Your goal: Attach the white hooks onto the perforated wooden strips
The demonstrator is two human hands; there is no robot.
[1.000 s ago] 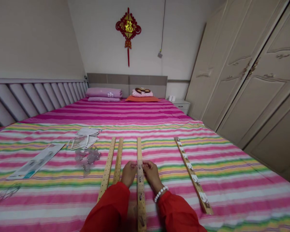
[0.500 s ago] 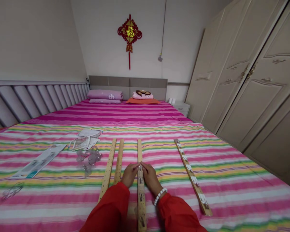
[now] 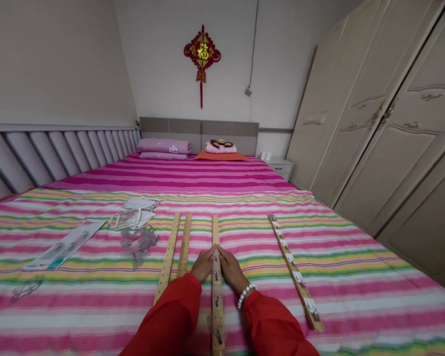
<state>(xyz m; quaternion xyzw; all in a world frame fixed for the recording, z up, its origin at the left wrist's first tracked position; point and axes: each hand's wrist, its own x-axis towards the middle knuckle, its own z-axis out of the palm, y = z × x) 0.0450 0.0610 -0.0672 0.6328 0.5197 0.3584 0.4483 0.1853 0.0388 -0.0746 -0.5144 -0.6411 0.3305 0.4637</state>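
A wooden strip with holes (image 3: 217, 291) lies lengthwise in front of me, several clear adhesive hooks with metal prongs stuck along its near part. My left hand (image 3: 203, 264) and my right hand (image 3: 230, 267) meet over it from either side, fingertips closed together at the top edge of the farthest clear hook (image 3: 216, 257). The fingers partly cover that hook's upper edge. To the left lie two more perforated wooden strips, one (image 3: 168, 257) longer in view and one (image 3: 184, 244) partly behind my left sleeve. A white bead bracelet (image 3: 245, 295) circles my right wrist.
On the right lies a wooden strip with white hooks (image 3: 294, 269). Leftward are a pile of clear hooks (image 3: 138, 242), plastic packets (image 3: 135, 215), a long hook package (image 3: 66, 244) and scissors (image 3: 27, 287). All rest on a striped bedsheet (image 3: 255, 232).
The view has shifted slightly, so the surroundings sit a little further right. My hands stay at the same hook, with the fingertips now slightly farther up the strip.
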